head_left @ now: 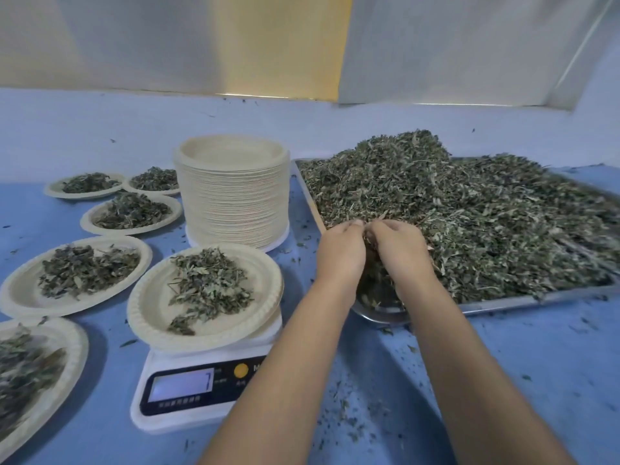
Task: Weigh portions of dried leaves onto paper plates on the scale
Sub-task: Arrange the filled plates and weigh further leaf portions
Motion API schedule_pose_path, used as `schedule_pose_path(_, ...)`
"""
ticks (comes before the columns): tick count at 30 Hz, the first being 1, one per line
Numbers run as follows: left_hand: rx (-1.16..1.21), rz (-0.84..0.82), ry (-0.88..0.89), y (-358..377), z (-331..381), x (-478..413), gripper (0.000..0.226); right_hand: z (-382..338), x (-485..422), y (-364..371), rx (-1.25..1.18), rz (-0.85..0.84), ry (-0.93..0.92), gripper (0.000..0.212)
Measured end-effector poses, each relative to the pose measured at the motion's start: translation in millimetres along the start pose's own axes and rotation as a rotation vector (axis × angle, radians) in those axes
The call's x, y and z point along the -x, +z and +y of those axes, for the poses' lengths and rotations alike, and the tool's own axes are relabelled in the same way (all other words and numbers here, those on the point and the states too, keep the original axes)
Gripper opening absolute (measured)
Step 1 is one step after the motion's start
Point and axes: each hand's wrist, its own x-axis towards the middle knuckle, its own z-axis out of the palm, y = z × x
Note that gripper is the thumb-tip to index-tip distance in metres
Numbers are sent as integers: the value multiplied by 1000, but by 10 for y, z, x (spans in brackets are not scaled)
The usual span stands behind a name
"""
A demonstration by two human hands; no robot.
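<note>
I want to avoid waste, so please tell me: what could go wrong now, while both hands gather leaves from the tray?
1. The left hand and right hand hold dried leaves at the tray's near corner. Carrying them to the plate on the scale may scatter more crumbs on the table.
2. The left forearm crosses over the scale's front panel, so a bump could disturb the reading.

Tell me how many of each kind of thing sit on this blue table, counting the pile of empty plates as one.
Plates with leaves: 6
Stack of empty plates: 1
Scale: 1
Metal tray heaped with dried leaves: 1
Total: 9
</note>
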Motion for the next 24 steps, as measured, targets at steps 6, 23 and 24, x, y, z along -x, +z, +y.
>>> schedule_pose_path(6,137,-136,-82,16,80,12,37,-9,-17,28,-71,-22,-36,27)
schedule_pose_path(23,-84,231,328,-1090,460,352,29,-381,370,910,-368,-146,-87,24)
schedule_pose_path(24,-85,257,333,-1219,481,363,30,-386,388,966,-351,-162,-80,26)
